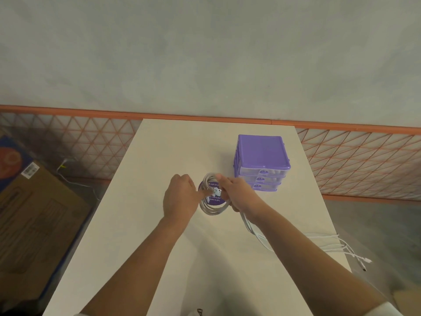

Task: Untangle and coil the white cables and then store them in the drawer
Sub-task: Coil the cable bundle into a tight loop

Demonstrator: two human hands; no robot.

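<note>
A loop of white cable [213,209] hangs in the air over the middle of the white table [159,247]. My right hand [237,195] grips the loop's right side, fingers curled round the strands. My left hand [181,197] is at the loop's left side, its index finger reaching into the ring to touch the cable. Loose cable ends [341,248] trail from under my right wrist to the table's right edge, plugs hanging over it. The purple drawer unit [262,160] stands behind my right hand, its three drawers closed.
A round purple sticker [213,197] with white text lies on the table under the coil. A cardboard box [34,215] sits on the floor to the left. An orange-trimmed lattice barrier [364,160] runs behind the table.
</note>
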